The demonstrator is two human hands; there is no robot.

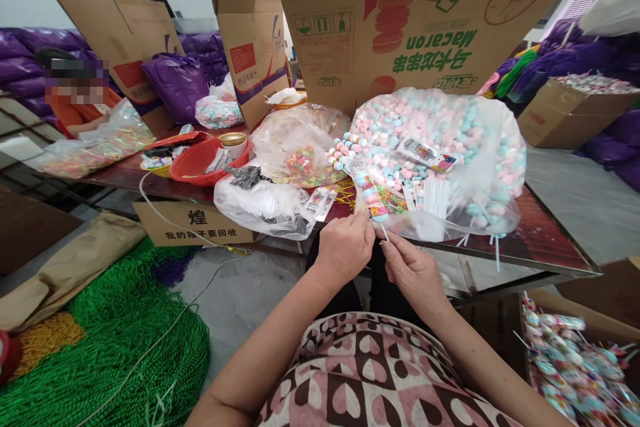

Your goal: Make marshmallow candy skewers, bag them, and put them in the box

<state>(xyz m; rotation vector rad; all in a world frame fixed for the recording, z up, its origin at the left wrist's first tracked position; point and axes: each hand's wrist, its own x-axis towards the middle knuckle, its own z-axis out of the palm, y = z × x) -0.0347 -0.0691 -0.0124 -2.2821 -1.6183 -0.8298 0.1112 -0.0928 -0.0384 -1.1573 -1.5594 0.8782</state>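
Observation:
A marshmallow skewer in a clear printed wrapper points away from me at the table's front edge, its white stick toward my body. My left hand is closed at the lower end of the wrapper, fingers curled and partly hidden. Thumb and fingers of my right hand pinch the stick just below. Beyond my hands lies a big clear bag of pink, blue and white marshmallows. White sticks and a printed wrapper packet rest on it. Left of the skewer are more flat wrappers.
Red basins and bags of colourful gummy candy stand on the dark red table. A large carton rises behind. Finished skewers fill a box at lower right. Green netting covers the left floor. A co-worker sits far left.

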